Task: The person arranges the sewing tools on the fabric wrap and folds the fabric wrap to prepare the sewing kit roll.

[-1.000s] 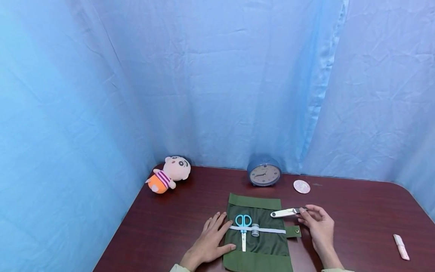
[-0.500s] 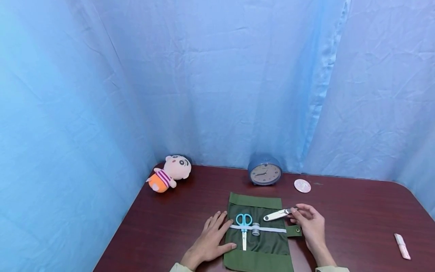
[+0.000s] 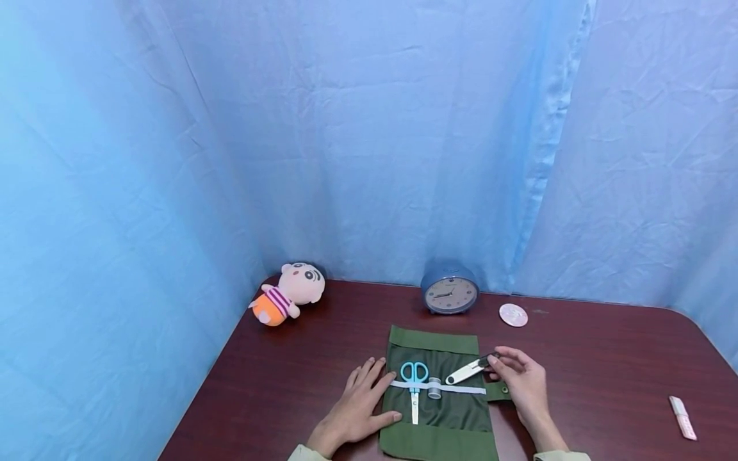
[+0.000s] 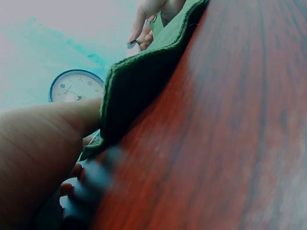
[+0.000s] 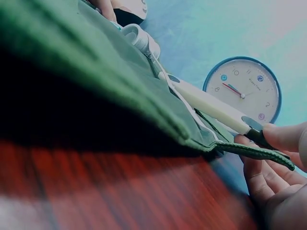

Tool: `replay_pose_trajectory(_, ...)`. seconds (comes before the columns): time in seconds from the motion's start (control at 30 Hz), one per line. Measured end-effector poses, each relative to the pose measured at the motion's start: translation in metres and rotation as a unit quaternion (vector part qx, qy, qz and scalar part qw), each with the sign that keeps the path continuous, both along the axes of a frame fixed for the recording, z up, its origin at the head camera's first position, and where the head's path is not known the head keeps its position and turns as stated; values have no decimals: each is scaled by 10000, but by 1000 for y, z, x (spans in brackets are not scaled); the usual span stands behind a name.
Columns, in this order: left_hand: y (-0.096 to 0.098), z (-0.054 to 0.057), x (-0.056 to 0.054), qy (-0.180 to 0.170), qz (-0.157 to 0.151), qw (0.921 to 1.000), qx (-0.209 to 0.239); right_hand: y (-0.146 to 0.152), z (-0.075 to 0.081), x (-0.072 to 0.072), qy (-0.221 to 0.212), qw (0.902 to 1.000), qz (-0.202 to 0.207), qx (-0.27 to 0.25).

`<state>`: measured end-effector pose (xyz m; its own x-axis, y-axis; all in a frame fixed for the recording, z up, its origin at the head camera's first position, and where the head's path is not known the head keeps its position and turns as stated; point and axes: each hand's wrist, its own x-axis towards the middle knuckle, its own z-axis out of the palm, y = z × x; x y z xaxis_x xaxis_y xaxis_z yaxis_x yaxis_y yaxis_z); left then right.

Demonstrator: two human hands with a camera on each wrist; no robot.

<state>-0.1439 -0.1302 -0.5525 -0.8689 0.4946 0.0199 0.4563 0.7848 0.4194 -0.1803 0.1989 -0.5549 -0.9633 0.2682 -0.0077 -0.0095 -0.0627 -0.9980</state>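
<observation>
A green fabric roll-up pouch (image 3: 434, 442) lies unrolled on the table, with a white elastic band (image 3: 469, 389) across its middle. Under the band sit blue-handled scissors (image 3: 414, 378) and a grey thread spool (image 3: 434, 388). My left hand (image 3: 359, 404) rests spread on the pouch's left edge, its thumb on the cloth. Over the right half, my right hand (image 3: 523, 382) pinches the black end of a slim white tool (image 3: 463, 372), kind unclear. The tool's free end points down-left, right at the band and near the spool, in the right wrist view too.
A blue alarm clock (image 3: 450, 294) stands behind the pouch, with a round pale disc (image 3: 513, 315) to its right. A plush doll (image 3: 285, 296) lies at the back left. A small pink-and-white stick-like item (image 3: 683, 417) lies far right. The pouch's snap tab (image 3: 498, 391) sticks out beneath my right hand.
My right hand has moved left with the white tool, whose free end has swung down toward the band beside the spool. My left hand has stayed in place.
</observation>
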Motion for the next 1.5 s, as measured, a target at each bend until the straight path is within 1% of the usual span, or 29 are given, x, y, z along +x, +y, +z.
replay_pose_trajectory(0.23,0,1,-1,-46,23,10000,0,0,-1,-1,12,9998,47,208)
replay_pose_trajectory(0.37,0,0,-2,-204,27,9998,19,0,-1,-4,-61,9993,99,365)
replay_pose_trajectory(0.47,-1,-1,-3,-218,5,9997,53,-1,-1,-7,-119,9984,167,521)
replay_pose_trajectory(0.6,-1,-1,-2,-100,-43,9999,83,-1,0,-11,-203,9965,312,754)
replay_pose_trajectory(0.67,-1,0,-1,-103,-35,9999,80,-2,2,-13,-261,9954,409,832)
replay_pose_trajectory(0.87,0,4,-1,-220,22,9997,52,-2,8,-17,-473,9910,675,1052)
replay_pose_trajectory(1.0,0,4,-2,-278,39,9996,39,-1,12,-20,-604,9880,840,1150)
replay_pose_trajectory(1.13,0,3,-2,-269,37,9996,40,-1,14,-24,-627,9829,1058,1373)
replay_pose_trajectory(1.3,0,0,-2,-197,13,9998,61,-2,19,-30,-654,9706,1307,1913)
replay_pose_trajectory(1.37,0,-1,-2,-216,20,9998,52,-3,22,-32,-649,9647,1377,2149)
replay_pose_trajectory(1.5,0,-2,-2,-301,52,9995,27,-8,26,-35,-559,9575,1500,2398)
